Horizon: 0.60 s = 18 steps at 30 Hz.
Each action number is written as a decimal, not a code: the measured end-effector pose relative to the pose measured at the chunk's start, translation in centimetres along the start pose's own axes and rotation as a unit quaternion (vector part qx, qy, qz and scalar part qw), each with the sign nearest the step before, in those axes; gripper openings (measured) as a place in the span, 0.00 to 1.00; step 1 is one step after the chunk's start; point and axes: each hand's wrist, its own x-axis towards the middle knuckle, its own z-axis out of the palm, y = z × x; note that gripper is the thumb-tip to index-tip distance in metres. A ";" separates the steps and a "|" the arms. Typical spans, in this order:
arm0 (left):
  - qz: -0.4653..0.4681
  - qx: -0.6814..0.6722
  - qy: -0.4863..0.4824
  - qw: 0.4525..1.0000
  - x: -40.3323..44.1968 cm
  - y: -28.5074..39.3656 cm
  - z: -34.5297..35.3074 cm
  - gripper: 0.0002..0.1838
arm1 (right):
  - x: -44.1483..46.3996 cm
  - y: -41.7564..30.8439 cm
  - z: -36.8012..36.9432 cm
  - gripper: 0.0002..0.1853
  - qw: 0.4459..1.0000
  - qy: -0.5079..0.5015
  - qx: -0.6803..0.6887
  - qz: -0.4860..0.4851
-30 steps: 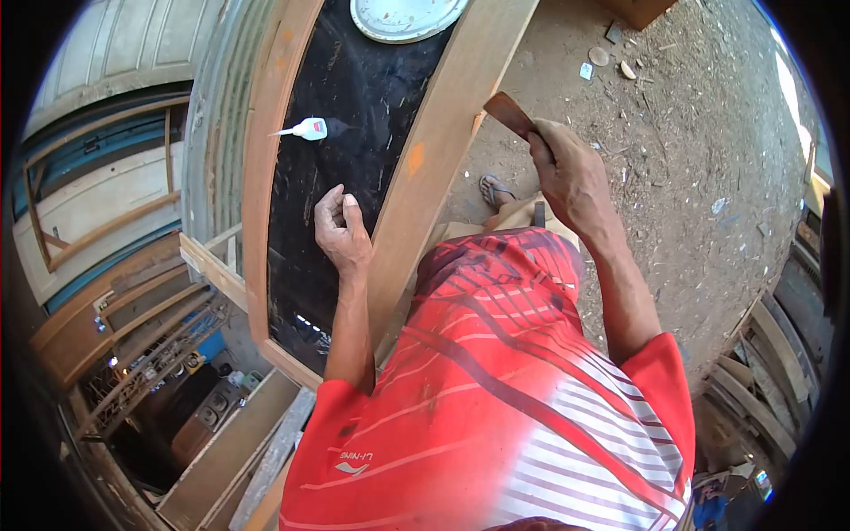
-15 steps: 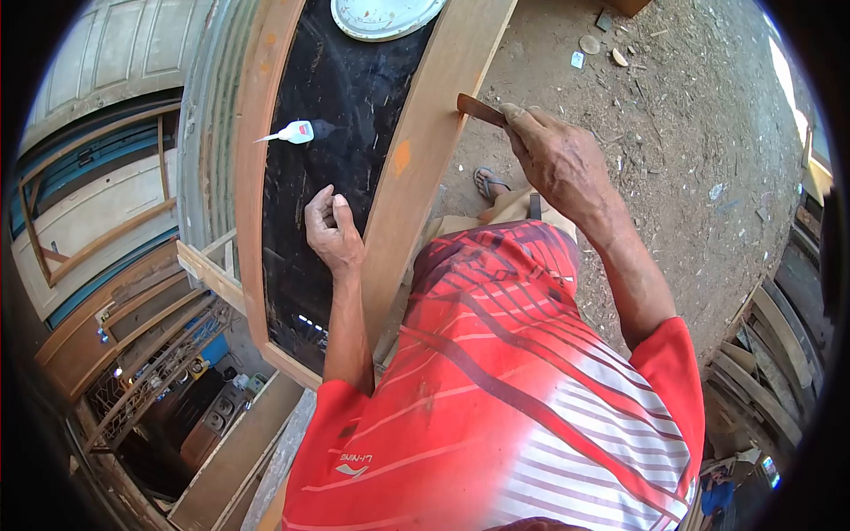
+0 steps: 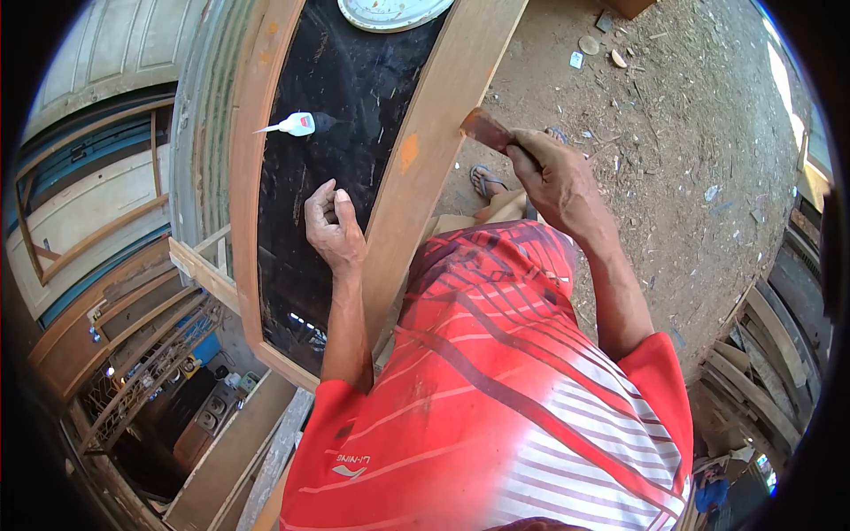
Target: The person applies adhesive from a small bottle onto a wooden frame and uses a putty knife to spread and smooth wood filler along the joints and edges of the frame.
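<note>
My right hand [image 3: 558,177] grips a flat, brown-stained putty knife [image 3: 487,130], its blade end at the outer edge of a wooden frame rail [image 3: 425,133]. An orange filler patch [image 3: 408,152] marks that rail's top face. My left hand [image 3: 335,226] hovers over or rests on the dark glossy panel [image 3: 305,80] inside the frame; I cannot tell whether it touches. Its fingers are loosely curled, the thumb stands apart, and no object shows in it. Beyond it on the panel lies a small white glue bottle [image 3: 299,124] with a thin nozzle pointing left.
A paint-spotted white lid [image 3: 394,11] sits at the panel's far end. To the left stand stacked doors and frames [image 3: 97,203]. Wood scraps [image 3: 757,372] are piled at the right. Shavings litter the dirt floor [image 3: 691,159] near my sandalled foot [image 3: 485,181].
My right hand has moved slightly nearer and turned the putty knife, so more of its blade face shows. My left hand stays nearly in place.
</note>
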 end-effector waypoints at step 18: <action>0.063 0.041 0.008 0.997 0.0 0.7 0.5 0.15 | 4.4 3.8 7.7 0.15 0.883 0.281 0.355 0.126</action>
